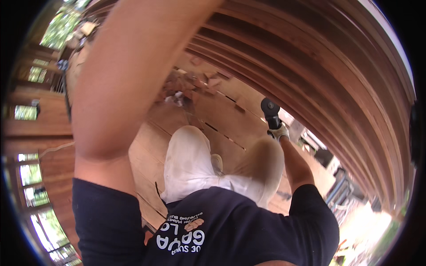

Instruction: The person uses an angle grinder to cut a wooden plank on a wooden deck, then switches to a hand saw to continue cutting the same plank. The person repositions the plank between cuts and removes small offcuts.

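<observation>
My right hand [280,131], in a pale glove, is closed around a black angle grinder [273,122]. The grinder's round dark disc [270,106] points away from me, just beyond my right knee, close to the lowest edge of the wooden boards. My left arm [120,84] is raised and crosses the upper left, blurred and close. It runs out of the top edge, so my left hand is out of view. Long reddish-brown wooden boards [310,57] curve across the upper right, stacked in rows alongside me.
I am low over a plank floor [213,111], knees bent in white trousers [188,150]. Broken wood offcuts [186,86] lie heaped ahead. On the left is a wooden wall [49,166] with window openings. Blue-grey items [339,190] lie at the right.
</observation>
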### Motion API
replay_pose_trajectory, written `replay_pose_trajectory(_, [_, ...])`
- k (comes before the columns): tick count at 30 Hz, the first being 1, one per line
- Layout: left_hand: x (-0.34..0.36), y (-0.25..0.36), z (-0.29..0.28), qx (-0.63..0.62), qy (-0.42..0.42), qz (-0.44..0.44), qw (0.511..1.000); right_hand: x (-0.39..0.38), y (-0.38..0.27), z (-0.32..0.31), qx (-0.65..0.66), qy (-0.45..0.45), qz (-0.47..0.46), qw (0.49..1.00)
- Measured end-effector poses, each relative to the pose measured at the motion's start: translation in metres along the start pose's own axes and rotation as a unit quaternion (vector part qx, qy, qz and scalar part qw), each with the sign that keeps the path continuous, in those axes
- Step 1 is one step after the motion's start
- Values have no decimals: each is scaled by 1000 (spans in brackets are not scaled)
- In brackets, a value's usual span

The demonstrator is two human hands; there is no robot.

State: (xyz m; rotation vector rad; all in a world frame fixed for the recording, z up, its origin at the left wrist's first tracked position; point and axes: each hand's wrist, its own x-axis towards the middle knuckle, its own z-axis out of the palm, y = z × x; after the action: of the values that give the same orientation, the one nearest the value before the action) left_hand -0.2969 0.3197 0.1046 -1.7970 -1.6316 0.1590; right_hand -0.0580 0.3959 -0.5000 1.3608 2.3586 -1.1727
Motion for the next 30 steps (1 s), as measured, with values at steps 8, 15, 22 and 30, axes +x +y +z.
replay_pose_trajectory(8, [20, 16, 5, -219, -50, -123, 967, 73, -82, 44, 8, -21, -20, 1000])
replay_pose_trajectory(15, [2, 20, -20, -291, -50, -227, 928, 68, -92, 63, -65, 33, -35, 997])
replay_pose_trajectory(22, [-2, 16, -15, -339, 46, -233, 910, 63, -49, 76, -126, 4, -69, 990])
replay_pose_trajectory(30, [-3, 9, -17, -307, 3, -195, 931, -44, 4, 5, 30, 72, -13, 997])
